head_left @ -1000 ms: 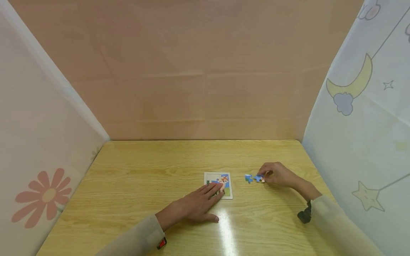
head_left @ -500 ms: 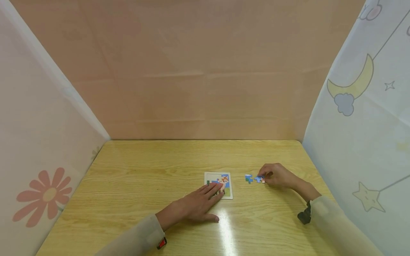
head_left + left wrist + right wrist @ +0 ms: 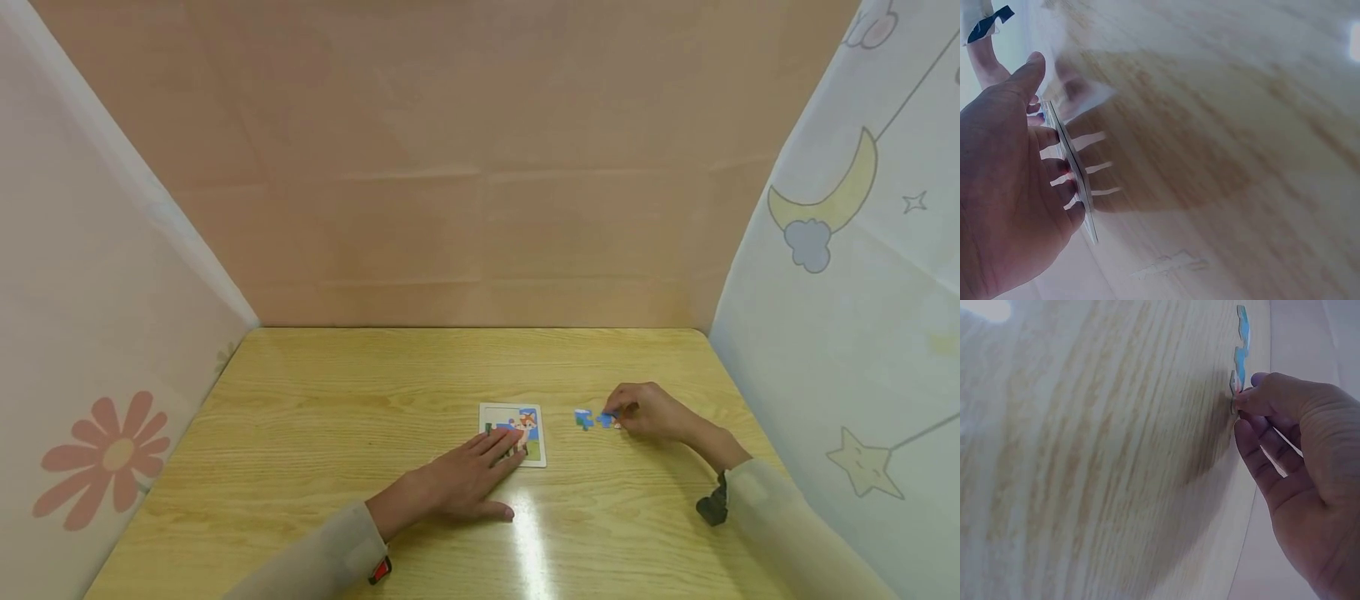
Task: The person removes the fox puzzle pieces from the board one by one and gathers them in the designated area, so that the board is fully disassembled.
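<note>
My left hand (image 3: 468,477) lies with extended fingers over the lower left of a square jigsaw board (image 3: 501,414). A fawn picture shows on the board, with a bare cream patch at its upper left. In the left wrist view the fingertips meet the board's edge (image 3: 1072,156). Right of the board, my right hand (image 3: 652,410) pinches a puzzle piece (image 3: 1232,384) between thumb and curled fingers, partly hidden by them. A blue puzzle piece (image 3: 604,422) lies by those fingertips. Another blue and green piece (image 3: 582,417) lies just left of it.
The wooden table (image 3: 337,375) runs back to a plain tan backdrop (image 3: 480,233). Pale printed cloths stand at both sides, a flower (image 3: 112,457) on the left one and a moon (image 3: 832,196) on the right. Light glares off the table near the left hand.
The blue piece by my right fingertips has shifted slightly to the right. My left hand stays in place on the board, and the right hand has hardly moved.
</note>
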Demonstrator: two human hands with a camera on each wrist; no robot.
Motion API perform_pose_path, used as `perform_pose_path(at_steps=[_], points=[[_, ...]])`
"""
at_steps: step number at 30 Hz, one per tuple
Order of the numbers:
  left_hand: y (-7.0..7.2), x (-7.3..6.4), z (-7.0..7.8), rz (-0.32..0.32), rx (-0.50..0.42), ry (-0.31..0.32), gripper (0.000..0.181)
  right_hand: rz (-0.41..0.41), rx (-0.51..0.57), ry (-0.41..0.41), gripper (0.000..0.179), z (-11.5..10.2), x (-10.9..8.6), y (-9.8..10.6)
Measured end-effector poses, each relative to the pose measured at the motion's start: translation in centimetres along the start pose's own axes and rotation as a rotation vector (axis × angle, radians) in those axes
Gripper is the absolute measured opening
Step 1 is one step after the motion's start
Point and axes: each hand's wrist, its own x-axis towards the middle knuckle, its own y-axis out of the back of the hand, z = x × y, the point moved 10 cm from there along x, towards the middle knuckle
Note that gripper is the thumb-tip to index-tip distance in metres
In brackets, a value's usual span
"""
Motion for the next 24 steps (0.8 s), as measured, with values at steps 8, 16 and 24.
perform_pose_path(at_steps=[8, 16, 24], points=[[0.1, 0.1, -0.1, 0.010, -0.008, 0.007, 0.084, 0.032, -0.024, 0.021, 0.027, -1.0, 1.1, 0.3], [0.2, 0.1, -0.1, 0.017, -0.041, 0.006, 0.081, -0.029, -0.012, -0.058, 0.024, -1.8, 3.1, -0.6], [0.3, 0.1, -0.2, 0.039, -0.035, 0.007, 0.078, -0.046, 0.020, -0.030, 0.023, -3.7, 5.2, -1.7]])
